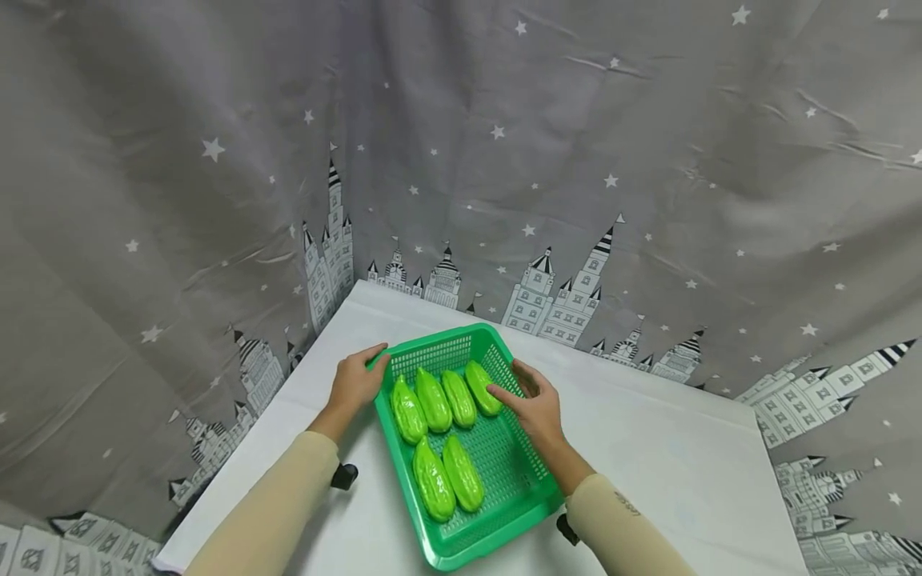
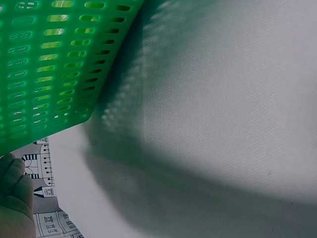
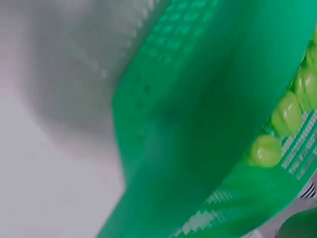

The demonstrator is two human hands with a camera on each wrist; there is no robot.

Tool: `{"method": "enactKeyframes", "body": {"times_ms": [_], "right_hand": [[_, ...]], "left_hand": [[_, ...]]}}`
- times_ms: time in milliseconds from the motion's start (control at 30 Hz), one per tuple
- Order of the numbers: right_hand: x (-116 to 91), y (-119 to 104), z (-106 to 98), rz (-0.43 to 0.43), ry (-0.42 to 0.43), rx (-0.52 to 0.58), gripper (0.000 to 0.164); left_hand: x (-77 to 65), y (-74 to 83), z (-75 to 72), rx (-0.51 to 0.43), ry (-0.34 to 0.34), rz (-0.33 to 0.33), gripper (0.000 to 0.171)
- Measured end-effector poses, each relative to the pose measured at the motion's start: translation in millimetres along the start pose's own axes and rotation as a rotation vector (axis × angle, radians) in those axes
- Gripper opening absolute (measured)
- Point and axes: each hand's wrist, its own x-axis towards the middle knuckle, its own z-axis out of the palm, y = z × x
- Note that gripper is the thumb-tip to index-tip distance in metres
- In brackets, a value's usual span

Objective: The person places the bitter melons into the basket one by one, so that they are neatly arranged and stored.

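A green plastic basket (image 1: 497,538) with slotted walls holds several light green, ridged vegetables that look like bitter melons (image 1: 432,400). My left hand (image 1: 358,379) grips its rim at the far left corner, thumb on the edge. At the right rim, my right hand (image 1: 536,402) holds the basket with the thumb over the inside and the fingers outside. Four-sided and tapered, the basket (image 2: 29,89) casts a shadow below it in the left wrist view, where fingers of the left hand (image 2: 16,198) show at the corner. The right wrist view has the basket wall (image 3: 198,124) close up.
Under the basket is a white table (image 1: 663,472), wider to the right. A grey curtain (image 1: 461,104) printed with stars and castles hangs behind and along both sides. Small dark wrist devices (image 1: 345,477) sit below the sleeves.
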Motion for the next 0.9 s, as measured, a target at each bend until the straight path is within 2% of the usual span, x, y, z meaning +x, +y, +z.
{"method": "enactKeyframes", "body": {"times_ms": [200,567,900], "right_hand": [[3,1,-32,0.007,0.043,-0.007,0.071],[-11,10,-103,0.059,0.137,-0.057,0.077],[-27,21,-162,0.133,0.272,-0.132,0.084]], "left_hand": [[2.5,-2.0,-1.8,0.02,0.023,0.007,0.045],[0.9,-3.7,2.1,0.042,0.029,0.012,0.045],[4.0,4.3,4.0,0.06,0.003,0.013,0.047]]}}
